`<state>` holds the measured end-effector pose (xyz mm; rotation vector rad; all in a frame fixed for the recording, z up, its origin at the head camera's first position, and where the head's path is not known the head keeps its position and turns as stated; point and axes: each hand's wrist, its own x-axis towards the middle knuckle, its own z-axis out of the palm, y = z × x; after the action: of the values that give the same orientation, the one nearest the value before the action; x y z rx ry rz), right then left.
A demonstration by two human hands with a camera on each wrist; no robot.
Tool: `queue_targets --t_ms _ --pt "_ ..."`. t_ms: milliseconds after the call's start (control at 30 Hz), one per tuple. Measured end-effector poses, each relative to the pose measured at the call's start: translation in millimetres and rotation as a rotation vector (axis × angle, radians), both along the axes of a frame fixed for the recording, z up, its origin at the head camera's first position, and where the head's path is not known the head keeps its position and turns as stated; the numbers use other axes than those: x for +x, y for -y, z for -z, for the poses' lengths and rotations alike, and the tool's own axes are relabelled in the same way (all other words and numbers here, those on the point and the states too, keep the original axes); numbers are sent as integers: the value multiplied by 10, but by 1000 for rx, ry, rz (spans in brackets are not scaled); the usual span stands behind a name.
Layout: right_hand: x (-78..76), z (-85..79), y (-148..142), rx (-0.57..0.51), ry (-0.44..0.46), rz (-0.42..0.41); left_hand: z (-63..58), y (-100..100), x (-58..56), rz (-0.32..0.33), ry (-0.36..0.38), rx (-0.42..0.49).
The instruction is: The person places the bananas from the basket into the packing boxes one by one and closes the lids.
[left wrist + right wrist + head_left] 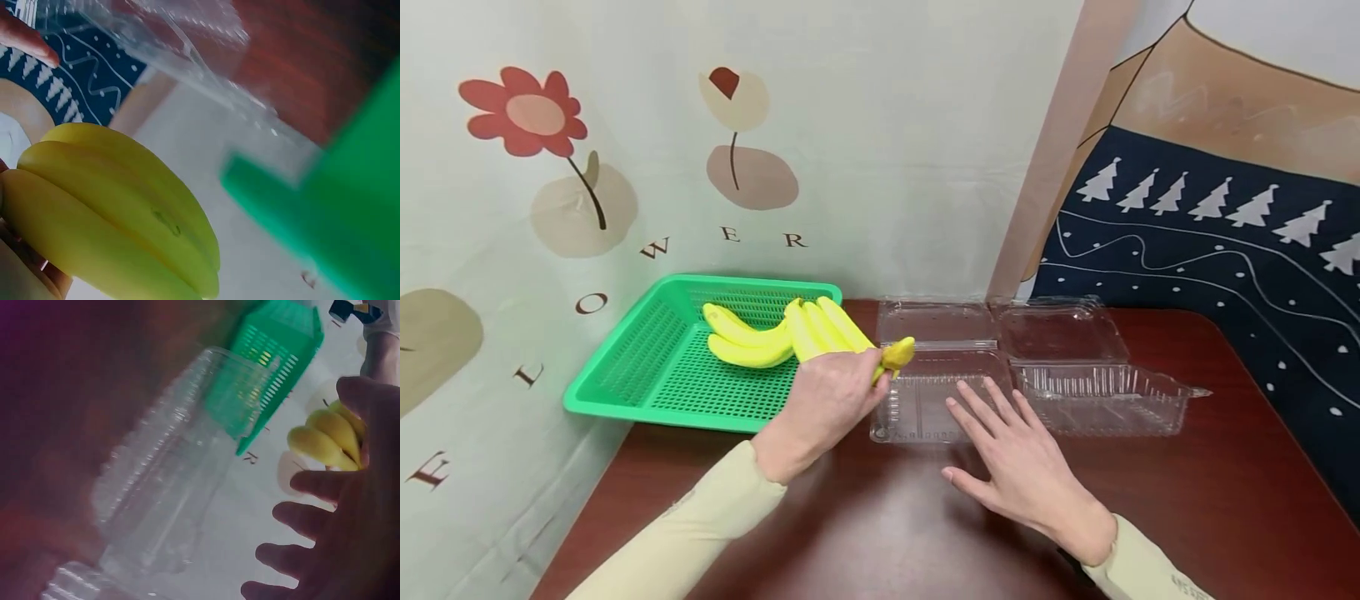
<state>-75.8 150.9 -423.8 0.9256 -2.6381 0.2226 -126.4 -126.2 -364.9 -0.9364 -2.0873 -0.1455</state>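
A smooth red-brown counter [857, 533] with a soft sheen stands against a pale, faintly creased sheet [887, 125] printed with flat, rounded flowers and scattered letters. Above it, between the green basket and the clear boxes, is a bunch of bananas [823, 329]: at least three plump, curved fruits, smooth and bright yellow, joined at a knobby stem. The left wrist view shows a small dark scuff on one skin. The person's left hand [831, 400] grips the bunch near its stem end, fingers curled round it, the rounded tips leaning back over the basket. The right hand [1022, 467] holds nothing, its fingers straight and spread over the front of the boxes; whether they touch the plastic cannot be told.

Two hinged boxes of thin, glossy clear plastic lie side by side, lids thrown back toward the sheet: the left box [936, 417] and the right box [1108, 408], both with finely ribbed walls. Further left, the rectangular basket [696, 421] has flared, perforated sides and a latticed floor, where more curved bananas [748, 354] lie. Cream sleeves [700, 517] cover the forearms. At the far right hangs a navy-and-tan cloth [1187, 242] patterned with white trees.
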Motion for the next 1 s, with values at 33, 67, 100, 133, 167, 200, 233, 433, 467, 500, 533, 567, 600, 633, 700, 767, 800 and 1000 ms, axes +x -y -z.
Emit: queue_targets --t_ms 33,67,100,133,167,200,233,433,467,500,533,567,600,633,700,767,800,1000 --pt "9 23 -15 -7 5 2 20 -52 0 0 -2 -6" --pt "18 43 -30 -14 13 6 38 -104 2 -3 -5 -15" --pt "25 65 -46 -22 18 10 55 -155 6 -9 -9 -24" --pt "28 86 -62 -31 23 13 72 -206 9 -15 -15 -30" --pt "31 106 -81 -42 27 16 90 -258 9 -22 -26 -37" --pt "33 125 -102 -54 31 20 108 -308 10 -29 -31 -43" --pt "33 142 -125 -66 36 24 124 -359 12 -35 -34 -48" --pt "30 220 -267 -105 67 69 232 -652 24 -65 14 -52" --pt "32 229 -286 -107 77 80 249 -696 25 -74 19 -51" --pt "33 237 -302 -108 91 90 266 -738 25 -81 26 -49" --pt "35 242 -317 -110 104 100 281 -778 23 -90 29 -50" --pt "38 247 -330 -111 117 110 296 -814 21 -98 30 -51" --pt "40 250 -341 -112 128 119 309 -849 17 -105 33 -51" --pt "41 255 -349 -113 138 127 324 -879 11 -111 33 -55" --pt "41 268 -364 -114 149 136 359 -933 -5 -120 32 -64" --pt "44 283 -378 -116 159 142 399 -978 -22 -124 31 -73" --pt "44 292 -384 -116 164 146 425 -1000 -31 -127 26 -76" --pt "38 348 -423 -112 203 164 561 -1120 -61 -161 21 -87"
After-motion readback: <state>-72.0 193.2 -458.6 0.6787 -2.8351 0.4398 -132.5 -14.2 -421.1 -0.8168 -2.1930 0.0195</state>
